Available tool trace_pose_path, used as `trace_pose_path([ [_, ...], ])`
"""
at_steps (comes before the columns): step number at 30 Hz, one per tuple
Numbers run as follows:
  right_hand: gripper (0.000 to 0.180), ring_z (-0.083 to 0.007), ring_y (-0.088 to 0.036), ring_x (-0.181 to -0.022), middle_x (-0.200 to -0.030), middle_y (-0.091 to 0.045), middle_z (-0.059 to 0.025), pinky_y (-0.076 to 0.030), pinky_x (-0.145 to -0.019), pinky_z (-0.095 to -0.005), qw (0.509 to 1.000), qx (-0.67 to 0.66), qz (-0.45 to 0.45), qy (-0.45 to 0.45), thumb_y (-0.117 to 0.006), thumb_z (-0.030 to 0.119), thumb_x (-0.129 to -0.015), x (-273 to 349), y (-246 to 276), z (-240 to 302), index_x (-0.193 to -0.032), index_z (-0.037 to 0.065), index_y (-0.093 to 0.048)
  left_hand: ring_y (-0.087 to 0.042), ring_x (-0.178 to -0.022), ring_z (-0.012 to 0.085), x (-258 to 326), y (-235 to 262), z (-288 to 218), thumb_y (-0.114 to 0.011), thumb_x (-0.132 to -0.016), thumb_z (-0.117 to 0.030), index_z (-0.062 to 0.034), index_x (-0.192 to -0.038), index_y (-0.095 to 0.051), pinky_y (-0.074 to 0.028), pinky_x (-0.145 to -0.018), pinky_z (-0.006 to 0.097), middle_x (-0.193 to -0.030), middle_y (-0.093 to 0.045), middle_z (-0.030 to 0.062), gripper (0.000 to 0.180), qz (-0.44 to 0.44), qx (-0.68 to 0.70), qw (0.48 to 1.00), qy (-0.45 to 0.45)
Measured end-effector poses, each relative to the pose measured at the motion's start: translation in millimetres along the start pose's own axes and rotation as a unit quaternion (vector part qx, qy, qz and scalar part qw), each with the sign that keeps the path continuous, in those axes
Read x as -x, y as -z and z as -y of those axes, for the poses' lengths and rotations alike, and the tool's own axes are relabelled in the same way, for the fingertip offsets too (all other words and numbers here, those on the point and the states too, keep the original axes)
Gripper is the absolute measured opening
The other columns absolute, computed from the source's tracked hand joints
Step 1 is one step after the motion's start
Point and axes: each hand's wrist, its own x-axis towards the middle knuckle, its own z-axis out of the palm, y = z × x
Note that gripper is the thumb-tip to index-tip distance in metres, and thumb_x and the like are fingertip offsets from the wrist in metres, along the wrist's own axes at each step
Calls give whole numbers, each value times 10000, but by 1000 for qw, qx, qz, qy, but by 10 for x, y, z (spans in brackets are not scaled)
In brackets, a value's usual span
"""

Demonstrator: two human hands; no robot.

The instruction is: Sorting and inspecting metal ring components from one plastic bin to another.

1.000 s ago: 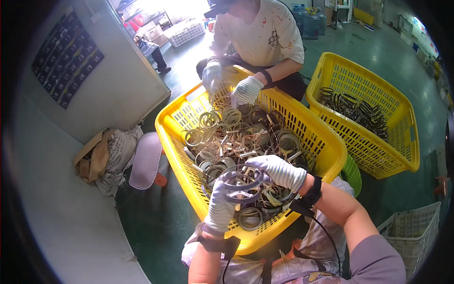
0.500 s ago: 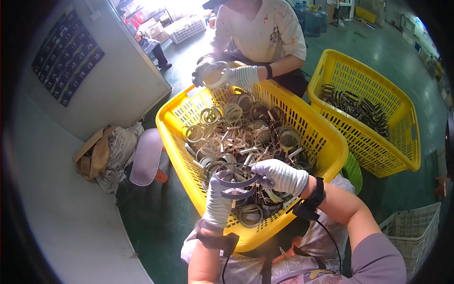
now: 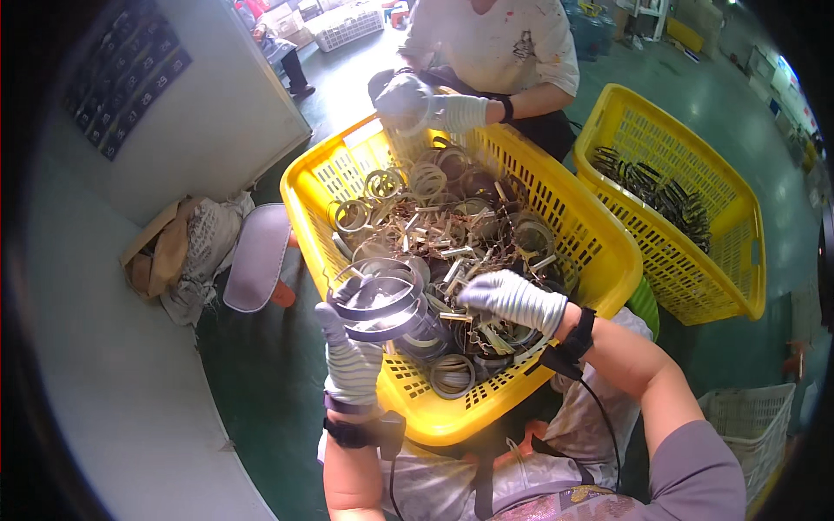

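My left hand (image 3: 352,369), in a striped knit glove, grips thin grey metal rings (image 3: 382,328) at the front left of a yellow plastic basket (image 3: 612,252). The rings are tilted and blurred, so I cannot tell their exact number. My right hand (image 3: 517,300), gloved alike, hovers over the basket's front part, apart from the rings. Its fingers are curled together, and whatever they may hold is hidden. Below both hands lies a tangled heap of round rings (image 3: 452,375), pale short strips (image 3: 456,252) and brownish wiry scraps.
Across the basket a co-worker's gloved hands (image 3: 434,108) work over its far rim. Another yellow basket (image 3: 747,208) with dark rings stands to the right. A pale stool (image 3: 258,260) and a sack (image 3: 208,252) are left. A white crate (image 3: 751,417) stands at lower right.
My left hand has swung left with the metal rings. My right hand has let go of them and stays over the heap. The co-worker's hands have lowered slightly toward the basket.
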Motion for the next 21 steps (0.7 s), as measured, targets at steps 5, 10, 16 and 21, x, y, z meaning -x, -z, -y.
trace_pose_path([
  [5, 256, -208, -637, -753, -819, -679, -98, -497, -716, -357, 917, 360, 167, -19, -621, 234, -853, -412, -351, -350, -1014, 41, -674, -522, -1160, 295, 76, 216, -262, -562, -764, -722, -48, -1309, -426, -471, -974, 451, -1313, -463, 148, 877, -43, 9, 998, -34],
  [10, 171, -337, -633, -695, -728, -649, -173, -498, -651, -384, 858, 495, 46, 131, -567, 176, -769, -1207, -840, -974, -795, 59, -690, -538, -1129, 272, 154, 357, -444, -539, -760, -744, -48, -1307, -429, -498, -931, 431, -1273, -501, 139, 892, -84, 14, 994, -62],
  [16, 135, -304, -646, -800, -893, -628, -130, -512, -668, -405, 762, 590, -4, 266, -540, 103, -812, -1579, -1331, -752, -884, 93, -654, -563, -1037, 236, 361, 567, -702, -537, -765, -745, -59, -1280, -438, -494, -905, 397, -1256, -534, 122, 864, -137, 20, 984, -109],
  [21, 125, -294, -630, -849, -953, -579, -117, -508, -716, -402, 783, 579, -29, 227, -555, 99, -801, -1807, -1265, -818, -873, 92, -657, -580, -1045, 297, 344, 593, -706, -542, -767, -736, -45, -1291, -427, -492, -930, 444, -1286, -515, 151, 875, -107, 35, 989, -96],
])
